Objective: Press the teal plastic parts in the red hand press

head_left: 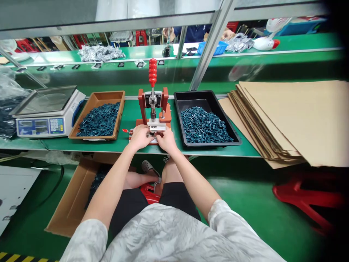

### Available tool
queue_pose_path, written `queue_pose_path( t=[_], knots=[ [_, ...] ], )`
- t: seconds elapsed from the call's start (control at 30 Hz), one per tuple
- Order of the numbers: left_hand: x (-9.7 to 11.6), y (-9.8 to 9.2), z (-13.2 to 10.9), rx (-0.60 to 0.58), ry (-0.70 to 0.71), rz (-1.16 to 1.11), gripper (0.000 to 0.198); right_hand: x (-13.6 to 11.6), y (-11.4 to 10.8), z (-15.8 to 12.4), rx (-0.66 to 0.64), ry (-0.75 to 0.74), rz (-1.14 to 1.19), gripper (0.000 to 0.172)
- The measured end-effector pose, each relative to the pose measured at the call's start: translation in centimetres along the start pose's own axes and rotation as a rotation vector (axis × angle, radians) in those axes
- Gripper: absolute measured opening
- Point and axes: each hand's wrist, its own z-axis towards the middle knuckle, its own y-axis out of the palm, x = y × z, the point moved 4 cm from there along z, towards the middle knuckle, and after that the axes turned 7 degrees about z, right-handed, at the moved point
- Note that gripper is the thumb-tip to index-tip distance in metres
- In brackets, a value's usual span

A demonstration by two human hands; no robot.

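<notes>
My left hand (140, 137) and my right hand (167, 141) meet at the base of a red bench-top hand press (155, 105), fingers curled over its white metal jig (156, 127). Whatever lies under my fingers is hidden. The press has a tall red ribbed handle (153, 72) and a small red-tipped lever (125, 130) at its left. To its left, a brown tray (109, 95) holds a heap of dark teal plastic parts (99, 120). To its right, a black tray (191, 93) holds more (204, 125).
A digital scale (47, 112) stands at the bench's left end, and a stack of cardboard sheets (291, 120) lies at the right. An open cardboard box (72, 198) sits on the floor below. Beyond a metal frame, a co-worker's hands (227, 34) work at another bench.
</notes>
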Motion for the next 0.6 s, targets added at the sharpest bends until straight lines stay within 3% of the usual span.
queue_pose_path(
  t=[0.23,0.47,0.53,0.6],
  knots=[
    [0.3,-0.5,-0.3,0.036,0.023,-0.019,0.019,-0.6,0.0,-0.4,0.016,-0.056,-0.049,0.027],
    [0.8,-0.3,-0.6,0.096,0.090,-0.026,0.014,-0.1,-0.3,-0.1,0.012,-0.018,-0.074,0.025],
    [0.4,-0.8,-1.6,0.213,0.143,-0.084,0.014,-0.1,-0.3,0.0,0.018,-0.017,-0.077,0.023],
    [-1.1,-2.1,-2.8,0.440,0.103,-0.135,0.016,-0.1,-0.3,0.0,0.020,-0.026,-0.071,0.021]
  ],
)
